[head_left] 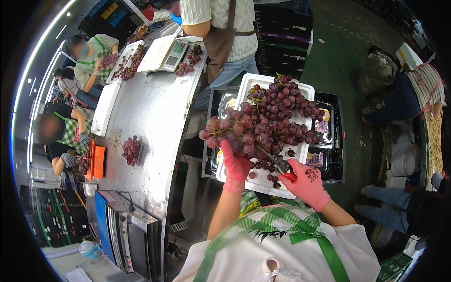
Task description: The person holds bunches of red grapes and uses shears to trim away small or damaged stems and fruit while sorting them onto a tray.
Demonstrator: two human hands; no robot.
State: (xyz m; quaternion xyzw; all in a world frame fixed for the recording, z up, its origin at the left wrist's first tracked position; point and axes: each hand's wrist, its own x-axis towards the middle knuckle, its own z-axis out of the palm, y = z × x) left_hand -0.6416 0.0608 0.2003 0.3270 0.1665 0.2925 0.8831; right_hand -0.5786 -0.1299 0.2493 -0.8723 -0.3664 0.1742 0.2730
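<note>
My left hand point(234, 164), in a pink glove, supports a bunch of red grapes point(232, 128) from below. In my right hand point(308, 181), also pink-gloved, are red-handled pruning snips point(278, 164), their blades pointing into the underside of the bunch. Beneath lies a white plastic tray point(306, 92) heaped with more red grapes point(282, 95). Several loose grapes point(269, 169) are scattered on its near part. The tray rests over a black crate point(338, 141) containing clear labelled clamshell boxes point(326, 123). Where the held bunch ends and the heap begins is hard to tell.
To the left runs a metal table point(158, 105) bearing a digital scale point(172, 56), a grape bunch point(131, 151) and a white tray point(107, 109). A co-worker point(229, 35) stands beyond; others work across the table. Binders point(116, 232) stand at the near left; stacked crates point(283, 42) rise behind.
</note>
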